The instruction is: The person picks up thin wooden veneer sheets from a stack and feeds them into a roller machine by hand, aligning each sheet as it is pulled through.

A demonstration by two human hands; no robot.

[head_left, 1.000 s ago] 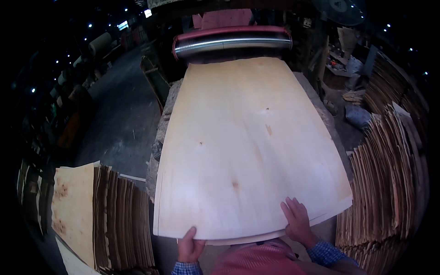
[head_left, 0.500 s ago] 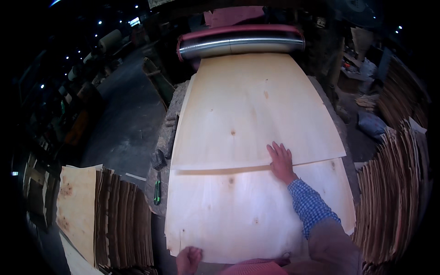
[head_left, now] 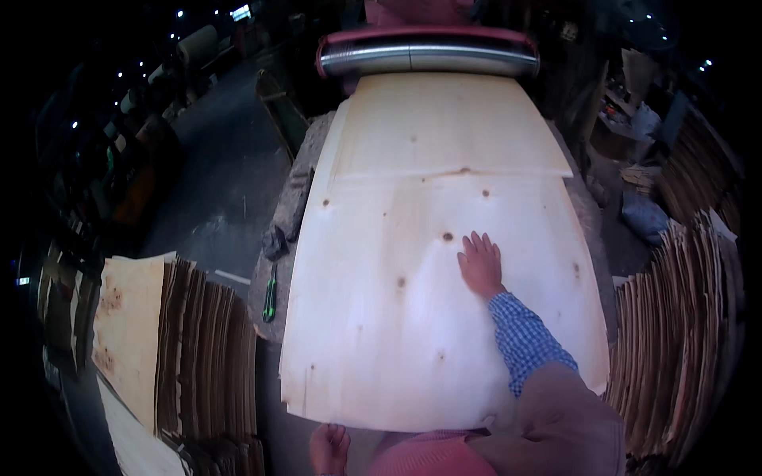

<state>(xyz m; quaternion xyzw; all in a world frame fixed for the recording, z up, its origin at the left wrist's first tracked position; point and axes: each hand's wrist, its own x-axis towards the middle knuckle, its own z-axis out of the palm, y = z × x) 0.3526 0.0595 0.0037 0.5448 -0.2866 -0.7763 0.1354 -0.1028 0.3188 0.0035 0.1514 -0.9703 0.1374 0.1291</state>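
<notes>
Two pale wood veneer sheets lie overlapping on a bench before me. The upper sheet (head_left: 444,131) runs into a shiny metal roller (head_left: 429,59) at the far end. Nearer me, the lower sheet (head_left: 373,317) has several dark knots. My right hand (head_left: 481,266) rests palm down on this lower sheet, fingers stretched out, just right of a knot. Below its near left edge is my left hand (head_left: 329,450), fingers curled in, with nothing visible in them.
A green and black utility knife (head_left: 270,300) lies on the bench's left ledge, near a dark lump (head_left: 275,243). Veneer stacks stand at the left (head_left: 210,357) and right (head_left: 663,341). Red material (head_left: 429,33) covers the roller's top.
The upper sheet has slid away from me toward the roller, baring more of the lower one. My right hand, earlier at the upper sheet's near edge, now lies wholly on the lower sheet.
</notes>
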